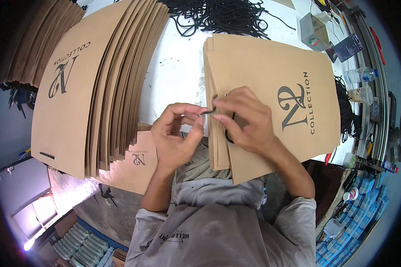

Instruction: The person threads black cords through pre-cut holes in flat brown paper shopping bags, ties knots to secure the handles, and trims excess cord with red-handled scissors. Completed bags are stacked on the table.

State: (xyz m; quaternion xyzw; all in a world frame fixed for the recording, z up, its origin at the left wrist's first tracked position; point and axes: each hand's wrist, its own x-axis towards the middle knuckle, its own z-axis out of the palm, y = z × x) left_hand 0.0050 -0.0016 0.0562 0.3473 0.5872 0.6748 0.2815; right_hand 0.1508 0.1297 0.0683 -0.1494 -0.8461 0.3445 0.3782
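Observation:
Both my hands meet over the left edge of a stack of brown paper bags (pixel 263 62) with a dark printed logo. A short black cord (pixel 208 112) runs between my fingertips. My left hand (pixel 177 135) pinches one end between thumb and forefinger. My right hand (pixel 250 122), slightly blurred, is closed on the cord's other part, above the top bag. Part of a black cord loop (pixel 228 135) shows on that bag, below my right fingers. To the left leans a thick row of similar bags (pixel 78 49); a short black cord (pixel 47 155) lies across its front bag.
A heap of black cords (pixel 218 18) lies at the table's far side, with more cords (pixel 347 111) beyond the right stack. A grey box (pixel 314 33), a phone (pixel 347 47), a plastic bottle (pixel 362 74) and a cup (pixel 360 95) line the right edge. Another bag (pixel 140 171) lies below the left row.

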